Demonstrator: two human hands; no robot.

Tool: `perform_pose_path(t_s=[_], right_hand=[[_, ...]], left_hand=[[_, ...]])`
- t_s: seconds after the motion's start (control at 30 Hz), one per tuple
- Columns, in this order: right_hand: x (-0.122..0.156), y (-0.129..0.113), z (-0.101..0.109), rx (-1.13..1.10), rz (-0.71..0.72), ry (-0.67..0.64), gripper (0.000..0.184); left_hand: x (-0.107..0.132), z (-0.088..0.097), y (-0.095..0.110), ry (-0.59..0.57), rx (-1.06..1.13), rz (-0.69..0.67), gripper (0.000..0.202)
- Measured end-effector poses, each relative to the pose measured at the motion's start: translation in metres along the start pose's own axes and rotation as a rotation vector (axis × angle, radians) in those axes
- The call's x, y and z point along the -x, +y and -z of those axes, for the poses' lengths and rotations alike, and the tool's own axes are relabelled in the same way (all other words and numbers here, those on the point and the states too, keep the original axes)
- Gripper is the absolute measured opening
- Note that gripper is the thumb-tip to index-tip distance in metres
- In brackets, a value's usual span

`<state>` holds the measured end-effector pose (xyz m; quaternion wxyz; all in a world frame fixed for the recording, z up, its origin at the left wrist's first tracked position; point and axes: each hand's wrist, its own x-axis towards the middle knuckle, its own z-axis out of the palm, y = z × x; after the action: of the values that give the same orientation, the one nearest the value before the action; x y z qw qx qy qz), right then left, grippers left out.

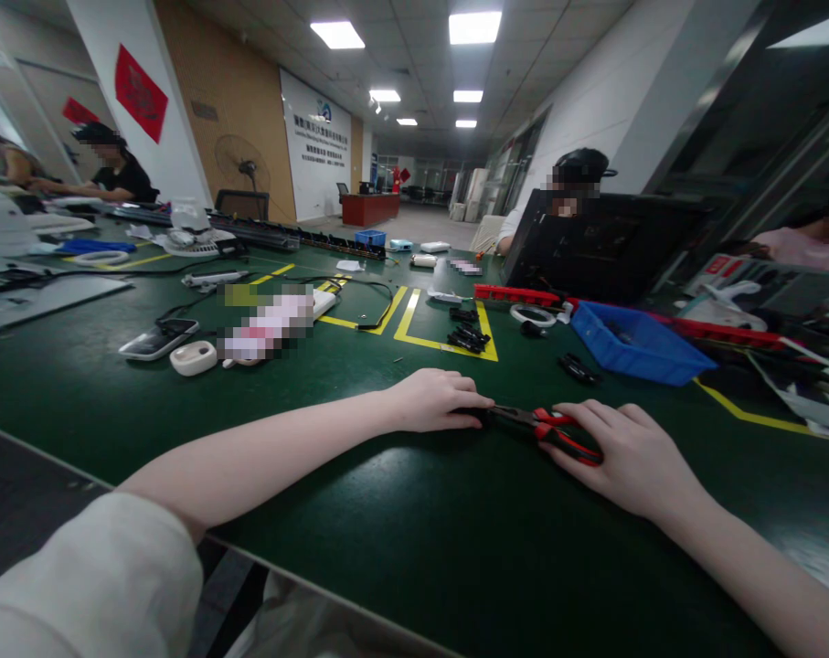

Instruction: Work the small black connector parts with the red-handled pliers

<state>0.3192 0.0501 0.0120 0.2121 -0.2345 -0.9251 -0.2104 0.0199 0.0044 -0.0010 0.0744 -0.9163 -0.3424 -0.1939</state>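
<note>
A pair of red-and-black handled pliers (551, 429) lies on the green table mat (414, 521) in front of me. My right hand (626, 457) rests over the handles, fingers curled around them. My left hand (434, 399) lies knuckles up at the jaw end, fingers bent and pressed together on the tip; what is under them is hidden. Both forearms reach in from the near edge.
A blue plastic bin (637, 343) stands behind my right hand, with small black parts (579, 367) beside it and more (469, 338) inside a yellow-taped square. A phone (159, 339) and white case (193, 357) lie far left. Other people sit around the table.
</note>
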Motion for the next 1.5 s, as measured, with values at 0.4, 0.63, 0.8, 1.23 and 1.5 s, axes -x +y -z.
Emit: perform_pose_path(t_s=[0.4,0.63,0.8,1.23,1.5], right_hand=[[0.005,0.007,-0.005,-0.153,-0.136,-0.15,0.035],[0.004,0.006,-0.005,-0.143,-0.117,-0.177,0.039],[0.003,0.003,-0.002,-0.011,-0.039,-0.107,0.039],[0.001,0.003,-0.004,0.029,-0.064,-0.086,0.05],[0.011,0.027,-0.004,0.081,-0.062,-0.091,0.052]], left_hand=[[0.0,0.005,0.002,-0.036,0.135,0.025,0.032],[0.0,0.004,0.002,-0.041,0.134,0.018,0.033],[0.001,0.003,0.001,-0.042,0.114,0.024,0.034],[0.0,0.001,0.003,-0.024,0.107,0.082,0.031],[0.0,0.004,0.008,-0.058,0.038,0.069,0.032]])
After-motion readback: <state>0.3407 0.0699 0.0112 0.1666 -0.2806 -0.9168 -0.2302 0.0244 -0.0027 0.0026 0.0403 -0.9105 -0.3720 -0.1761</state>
